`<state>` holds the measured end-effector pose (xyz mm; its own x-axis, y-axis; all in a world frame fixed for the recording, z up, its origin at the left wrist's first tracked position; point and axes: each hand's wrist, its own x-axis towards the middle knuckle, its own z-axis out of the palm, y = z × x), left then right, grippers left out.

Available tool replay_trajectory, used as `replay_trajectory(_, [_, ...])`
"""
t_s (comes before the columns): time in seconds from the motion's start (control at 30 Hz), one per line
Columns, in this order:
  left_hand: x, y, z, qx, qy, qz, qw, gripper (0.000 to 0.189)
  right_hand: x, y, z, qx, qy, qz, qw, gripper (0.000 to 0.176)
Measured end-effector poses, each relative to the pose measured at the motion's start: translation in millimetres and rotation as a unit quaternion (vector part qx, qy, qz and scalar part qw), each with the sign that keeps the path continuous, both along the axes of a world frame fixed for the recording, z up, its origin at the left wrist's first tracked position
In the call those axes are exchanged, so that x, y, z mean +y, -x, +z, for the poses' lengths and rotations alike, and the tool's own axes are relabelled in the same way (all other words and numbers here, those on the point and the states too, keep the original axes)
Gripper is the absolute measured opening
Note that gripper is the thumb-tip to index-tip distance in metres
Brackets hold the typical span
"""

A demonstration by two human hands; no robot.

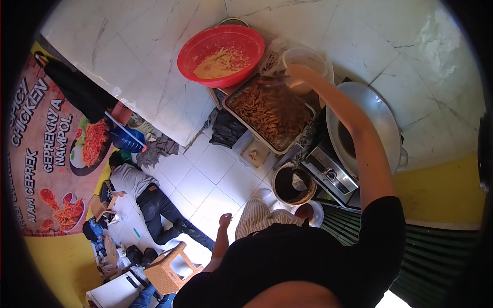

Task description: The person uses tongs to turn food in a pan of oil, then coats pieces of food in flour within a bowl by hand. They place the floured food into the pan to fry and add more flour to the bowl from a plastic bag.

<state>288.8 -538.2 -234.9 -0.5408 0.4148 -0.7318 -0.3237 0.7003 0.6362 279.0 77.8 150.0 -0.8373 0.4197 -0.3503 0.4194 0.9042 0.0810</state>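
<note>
My right hand (298, 75) reaches over the upper right corner of a metal tray (281, 150) heaped with brown fried pieces (269, 110). Its fingers are closed on a thin metal utensil (275, 80) that extends over the food; blur hides the utensil's exact kind. Right by that hand stands a translucent tub (314, 57) with pale contents. Low at my side, over the tiled floor, hangs my left hand (225, 219), fingers loosely curled and holding nothing visible.
A red basin (221, 33) of yellowish crumbs stands beyond the tray. To the right, a large wok (382, 120) sits on a gas stove (331, 172). Below are a dark-filled pot (281, 192) and a black bag (226, 128). A person (154, 197) lies near a stool (167, 272).
</note>
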Motion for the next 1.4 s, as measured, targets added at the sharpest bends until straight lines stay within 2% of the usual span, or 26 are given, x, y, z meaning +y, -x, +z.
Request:
replay_trajectory(0.17, [-19.0,3.7,-13.3,-0.011,0.065,-0.048,0.997,0.027,-14.7,-40.1,25.9,0.036,-0.021,0.011,0.999,0.035])
replay_trajectory(0.2, [-11.2,3.9,7.9,-0.028,0.131,-0.071,0.988,0.028,-25.4,-54.2,37.9,0.066,-0.036,0.028,0.997,0.035])
replay_trajectory(0.3, [-0.4,5.9,24.4,-0.053,0.151,-0.086,0.983,0.028,-48.1,-104.3,71.7,0.12,-0.035,0.033,0.992,0.039])
replay_trajectory(0.37, [7.3,13.9,15.1,-0.033,0.101,-0.156,0.982,0.028,-64.5,-140.8,96.5,0.136,-0.031,-0.023,0.99,0.043])
replay_trajectory(0.43, [34.2,19.7,30.1,0.003,0.136,-0.211,0.968,0.027,-72.3,-177.7,114.5,0.152,-0.027,-0.083,0.985,0.047])
replay_trajectory(0.5, [63.6,28.1,24.7,-0.003,0.046,-0.159,0.986,0.025,-76.7,-218.6,128.1,0.178,-0.013,-0.13,0.975,0.049])
replay_trajectory(0.53, [81.8,35.1,18.9,0.058,-0.011,-0.187,0.981,0.024,-83.0,-239.7,136.0,0.192,-0.021,-0.142,0.971,0.053])
replay_trajectory(0.57, [101.4,41.0,12.9,0.117,-0.069,-0.214,0.967,0.025,-84.2,-260.5,136.0,0.192,-0.026,-0.156,0.968,0.053])
replay_trajectory(0.6, [125.9,42.4,23.3,0.114,-0.119,-0.205,0.965,0.026,-85.5,-281.2,135.2,0.212,-0.029,-0.179,0.96,0.052])
replay_trajectory(0.7, [207.0,33.1,90.4,0.128,-0.254,-0.179,0.942,0.03,-98.7,-330.0,134.6,0.217,-0.046,-0.251,0.942,0.051])
replay_trajectory(0.77, [258.1,32.2,135.1,0.231,-0.251,-0.272,0.9,0.028,-107.1,-358.4,131.7,0.202,-0.058,-0.298,0.931,0.051])
replay_trajectory(0.83, [296.0,19.2,168.3,0.2,-0.375,-0.237,0.873,0.027,-108.5,-383.6,118.1,0.172,-0.083,-0.318,0.929,0.051])
replay_trajectory(0.9, [333.1,6.5,198.1,0.171,-0.431,-0.213,0.86,0.032,-109.9,-405.0,102.3,0.154,-0.102,-0.32,0.929,0.051])
replay_trajectory(1.0, [359.0,-18.3,263.8,0.14,-0.416,-0.239,0.866,0.039,-116.1,-419.4,87.4,0.106,-0.11,-0.323,0.934,0.051])
replay_trajectory(1.07, [372.1,-31.9,269.6,0.158,-0.399,-0.262,0.864,0.036,-117.2,-423.4,73.5,0.074,-0.098,-0.332,0.935,0.051])
replay_trajectory(1.13, [381.1,-34.8,265.7,0.191,-0.38,-0.288,0.858,0.033,-113.7,-425.2,55.8,0.042,-0.127,-0.288,0.948,0.05])
replay_trajectory(1.27, [388.2,-27.7,244.8,0.185,-0.41,-0.28,0.848,0.029,-110.3,-414.7,45.1,0.052,-0.157,-0.28,0.946,0.056])
replay_trajectory(1.37, [385.3,-29.8,254.5,0.201,-0.413,-0.286,0.841,0.027,-94.0,-411.7,34.6,0.058,-0.166,-0.262,0.949,0.052])
replay_trajectory(1.4, [385.8,-30.2,254.9,0.177,-0.416,-0.279,0.847,0.026,-87.3,-410.8,30.7,0.049,-0.173,-0.248,0.952,0.046])
